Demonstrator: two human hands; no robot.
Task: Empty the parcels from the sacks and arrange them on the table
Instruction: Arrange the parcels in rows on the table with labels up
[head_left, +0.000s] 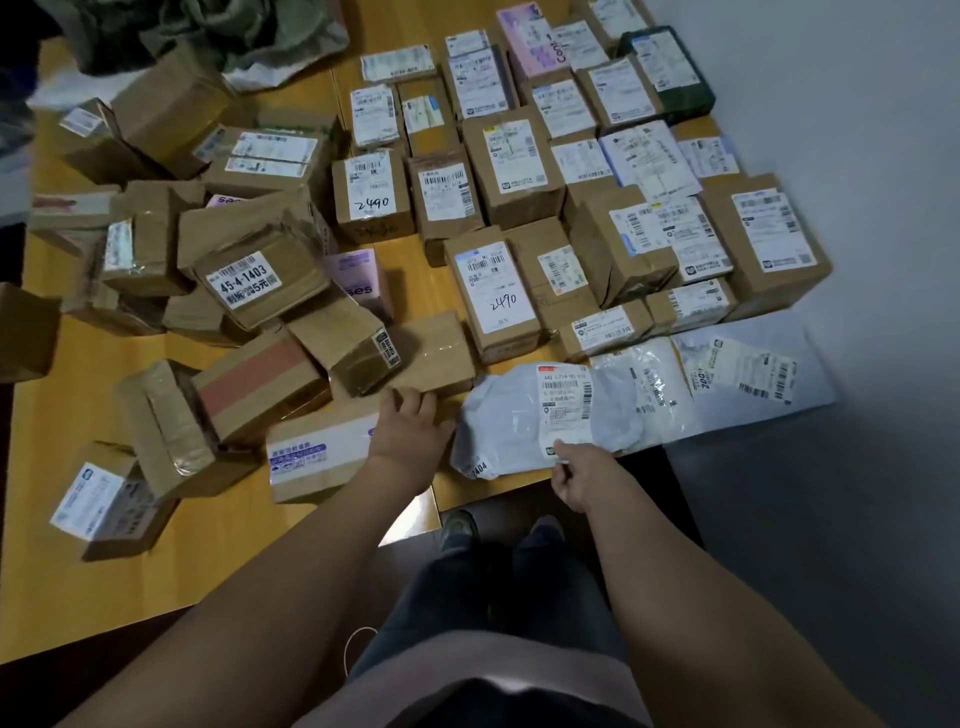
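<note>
One table (78, 597). At least one crumpled sack (218, 31) at 11 o'clock. Brown boxes (511, 161): over thirty, overlapping too much for an exact count. Three pink parcels (522, 36). One dark green parcel (670, 73) at 1 o'clock. Three soft mailers (509, 415) in a row at 4 o'clock.

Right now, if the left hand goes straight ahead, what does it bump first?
Probably the plain brown box right beyond the left hand and its fingertips; they may already touch it.
</note>
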